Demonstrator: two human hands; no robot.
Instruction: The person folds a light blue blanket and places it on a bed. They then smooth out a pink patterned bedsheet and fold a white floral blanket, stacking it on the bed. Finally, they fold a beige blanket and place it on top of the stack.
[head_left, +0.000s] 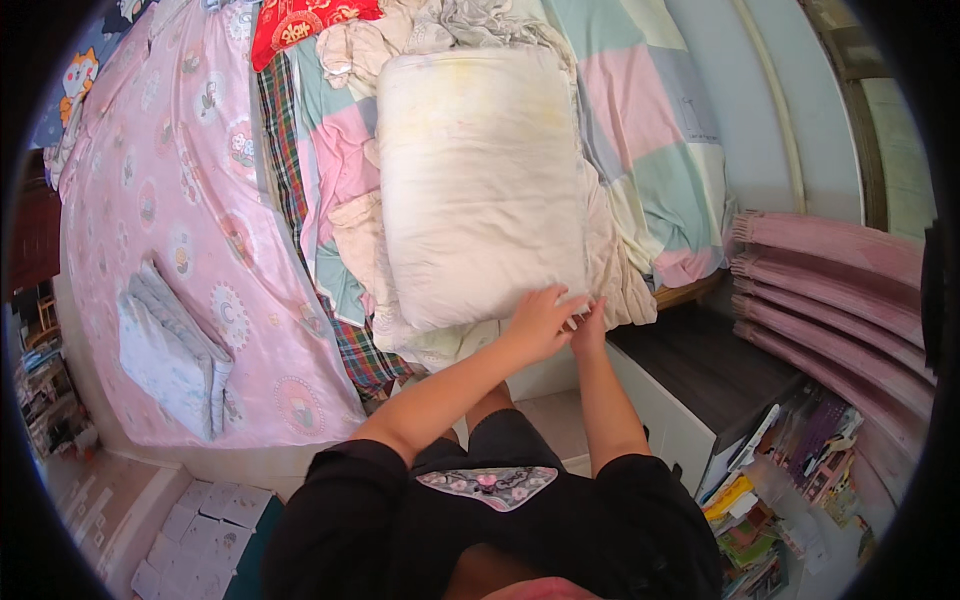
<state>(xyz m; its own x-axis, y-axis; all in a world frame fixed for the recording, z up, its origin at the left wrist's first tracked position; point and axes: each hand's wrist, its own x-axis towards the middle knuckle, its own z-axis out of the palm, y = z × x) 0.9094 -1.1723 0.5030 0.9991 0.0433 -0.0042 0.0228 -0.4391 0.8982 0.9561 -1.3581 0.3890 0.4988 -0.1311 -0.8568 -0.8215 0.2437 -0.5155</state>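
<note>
A cream-white pillow (480, 187) with faint yellowish stains lies lengthwise before me, on top of a rumpled beige cloth (611, 262). Both hands meet at its near right corner. My left hand (541, 322) reaches across the near edge, fingers bent around the corner fabric. Close against it on the right, my right hand (590, 330) pinches the same corner with its fingertips. Exactly which layer of fabric each hand grips is partly hidden by the fingers.
A pink patterned sheet (202, 225) spreads at left, bearing a folded pale blue quilt (176, 352). A red cushion (300, 30) lies at the far end. At right stand a dark-topped cabinet (697, 360), stacked pink fringed panels (817, 277) and a pile of books and papers (765, 510).
</note>
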